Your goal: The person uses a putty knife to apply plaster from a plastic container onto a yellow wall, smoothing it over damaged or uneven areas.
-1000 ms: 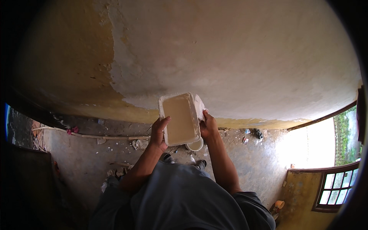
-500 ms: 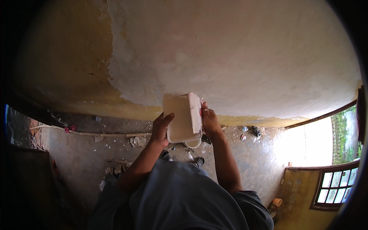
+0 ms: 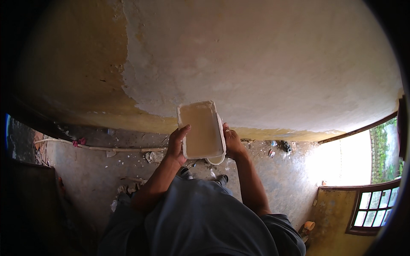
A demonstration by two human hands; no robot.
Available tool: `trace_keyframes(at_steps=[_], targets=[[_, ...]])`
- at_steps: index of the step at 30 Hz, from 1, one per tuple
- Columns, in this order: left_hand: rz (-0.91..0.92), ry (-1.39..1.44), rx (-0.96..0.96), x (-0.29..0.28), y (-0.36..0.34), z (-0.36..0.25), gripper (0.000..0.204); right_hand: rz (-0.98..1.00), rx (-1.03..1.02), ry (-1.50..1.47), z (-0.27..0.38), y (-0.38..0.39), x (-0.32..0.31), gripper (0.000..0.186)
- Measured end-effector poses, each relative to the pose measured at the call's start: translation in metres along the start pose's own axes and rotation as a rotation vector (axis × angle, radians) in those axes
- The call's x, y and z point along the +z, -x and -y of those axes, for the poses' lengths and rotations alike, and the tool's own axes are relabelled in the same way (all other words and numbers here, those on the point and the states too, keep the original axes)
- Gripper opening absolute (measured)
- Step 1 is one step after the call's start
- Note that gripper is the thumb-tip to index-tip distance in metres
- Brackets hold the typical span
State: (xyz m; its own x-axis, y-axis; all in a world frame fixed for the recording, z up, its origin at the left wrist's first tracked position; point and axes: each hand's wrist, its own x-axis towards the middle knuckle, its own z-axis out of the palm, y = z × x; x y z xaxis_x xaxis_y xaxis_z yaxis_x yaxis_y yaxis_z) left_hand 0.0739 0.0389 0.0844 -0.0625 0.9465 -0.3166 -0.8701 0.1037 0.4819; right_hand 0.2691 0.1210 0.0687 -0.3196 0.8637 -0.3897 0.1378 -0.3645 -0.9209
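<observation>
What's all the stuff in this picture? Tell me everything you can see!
tub: one, whitish with pale contents, between the hands
pale flat piece: one, whitish, mostly hidden, at the tub's right edge
wall: one, patchy yellow and greyish white, ahead
round bucket: one, whitish, below the tub
pole: one, pale, floor, left
bundle: one, pinkish red, by the pole
scraps: many, mostly whitish, floor
floor: one, grey, below
dark lump: one, blackish, floor, right
container: one, orange, lower right
window: one, brown-framed, lower right
shirt: one, dark grey-blue, on the person
left hand: one, bare, holding the tub
right hand: one, bare, at the pale flat piece
</observation>
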Motion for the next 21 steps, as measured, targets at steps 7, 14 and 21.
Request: trace_keyframes(at_steps=[7, 14, 21], targets=[[-0.034, -0.057, 0.080, 0.015, -0.001, -0.021, 0.048, -0.138, 0.209, -0.555, -0.058, -0.017, -0.049, 0.039], [-0.028, -0.068, 0.165, 0.003, -0.011, -0.020, 0.055, -0.111, -0.428, -0.136, 0.117, 0.032, -0.049, 0.027], [-0.012, -0.046, 0.222, 0.011, -0.015, -0.003, 0.050, 0.084, -0.498, 1.011, 0.183, 0.029, 0.054, 0.030]])
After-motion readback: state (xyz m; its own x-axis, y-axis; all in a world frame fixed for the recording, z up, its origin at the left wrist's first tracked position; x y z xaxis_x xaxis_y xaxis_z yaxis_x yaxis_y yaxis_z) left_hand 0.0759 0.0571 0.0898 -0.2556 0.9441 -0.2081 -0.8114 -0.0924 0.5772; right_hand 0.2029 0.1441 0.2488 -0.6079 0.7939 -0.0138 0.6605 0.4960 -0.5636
